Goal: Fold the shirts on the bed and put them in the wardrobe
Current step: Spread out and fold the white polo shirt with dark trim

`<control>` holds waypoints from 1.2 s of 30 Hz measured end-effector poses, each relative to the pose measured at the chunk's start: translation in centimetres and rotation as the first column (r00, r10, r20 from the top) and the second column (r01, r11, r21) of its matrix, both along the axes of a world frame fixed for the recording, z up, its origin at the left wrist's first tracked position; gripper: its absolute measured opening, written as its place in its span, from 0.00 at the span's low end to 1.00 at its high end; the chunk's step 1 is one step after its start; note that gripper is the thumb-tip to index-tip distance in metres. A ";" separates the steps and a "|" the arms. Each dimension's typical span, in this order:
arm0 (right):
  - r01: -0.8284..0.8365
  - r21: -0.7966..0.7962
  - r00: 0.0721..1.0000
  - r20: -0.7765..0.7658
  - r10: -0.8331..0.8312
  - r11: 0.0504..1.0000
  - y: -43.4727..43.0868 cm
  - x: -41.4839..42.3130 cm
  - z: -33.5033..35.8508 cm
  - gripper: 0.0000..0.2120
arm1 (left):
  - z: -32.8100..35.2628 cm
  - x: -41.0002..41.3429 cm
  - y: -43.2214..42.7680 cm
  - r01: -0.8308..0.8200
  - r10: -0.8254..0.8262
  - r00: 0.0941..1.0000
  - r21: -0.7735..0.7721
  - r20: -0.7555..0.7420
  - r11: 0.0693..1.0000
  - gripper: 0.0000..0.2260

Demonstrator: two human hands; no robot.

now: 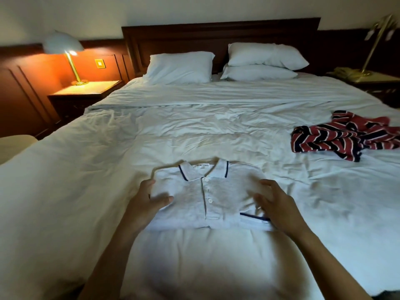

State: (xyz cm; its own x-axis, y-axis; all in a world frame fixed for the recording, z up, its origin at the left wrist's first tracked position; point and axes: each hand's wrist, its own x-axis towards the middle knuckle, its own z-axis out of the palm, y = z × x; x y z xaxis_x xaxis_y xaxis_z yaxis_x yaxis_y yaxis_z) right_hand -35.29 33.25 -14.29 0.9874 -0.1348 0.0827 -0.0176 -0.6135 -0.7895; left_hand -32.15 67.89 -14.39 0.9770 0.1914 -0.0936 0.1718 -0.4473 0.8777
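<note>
At 6 o'clock on the bed [194, 118], a white polo shirt [207, 198] is laid folded, front up, with its collar toward 12 o'clock. Its left edge is pinched by the left hand [147, 200], thumb on top and fingers curled at the side. The right hand [279, 206] is laid on the shirt's right part, fingers spread and fairly straight, though blurred. A crumpled red-and-navy striped shirt [344, 135] is seen at 3 o'clock, well apart. Pillows [179, 67] are set at 12 o'clock, a lit lamp [65, 48] at 10 o'clock.
</note>
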 end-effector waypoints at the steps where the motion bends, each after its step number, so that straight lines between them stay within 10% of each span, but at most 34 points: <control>1: 0.018 0.020 1.000 0.024 -0.019 1.000 -0.1 0.2 -0.3 0.14 | 0.2 -0.5 -0.1 -0.008 0.008 1.000 0.005 0.002 1.000 0.39; 10: -0.165 -0.436 0.986 -0.036 0.166 0.885 -1.8 3.0 -1.5 0.05 | -0.1 -0.2 0.9 0.061 -0.039 0.996 0.279 -0.082 0.958 0.17; 13: -0.228 -0.643 0.974 -0.162 0.162 0.731 -1.8 3.5 0.2 0.24 | 1.2 1.0 1.1 0.210 -0.084 0.970 0.606 -0.230 0.767 0.20; 15: -0.163 -0.662 0.982 -0.178 0.059 0.731 -1.2 4.2 1.2 0.26 | 2.2 1.9 -0.4 0.163 -0.081 0.986 0.748 -0.145 0.644 0.21; 19: -0.266 -0.593 0.963 -0.137 0.230 0.760 4.0 5.6 2.9 0.30 | 2.0 4.3 -5.8 0.231 -0.362 0.930 0.659 0.066 0.716 0.27; 23: -0.507 -0.577 0.859 -0.396 0.324 0.640 6.7 6.2 -0.3 0.40 | -1.8 4.6 -6.5 0.447 -0.446 0.871 0.713 -0.207 0.541 0.28; 30: -0.613 -0.462 0.766 -0.546 0.340 0.641 3.5 4.5 0.9 0.43 | -2.2 2.9 -3.8 0.446 -0.445 0.865 0.761 -0.231 0.471 0.27; 36: -0.252 -0.425 0.968 -0.099 0.232 0.869 3.1 10.0 2.8 0.16 | -0.8 8.5 -3.4 0.125 -0.324 0.899 0.535 0.295 0.836 0.11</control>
State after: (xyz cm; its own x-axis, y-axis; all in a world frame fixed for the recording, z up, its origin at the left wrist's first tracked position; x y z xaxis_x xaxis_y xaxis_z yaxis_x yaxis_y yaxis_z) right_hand -25.31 36.31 -11.52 0.9884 0.1483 0.0343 0.1478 -0.8819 -0.4477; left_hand -23.66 64.51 -15.18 0.9415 -0.1147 0.3169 -0.2702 -0.8188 0.5064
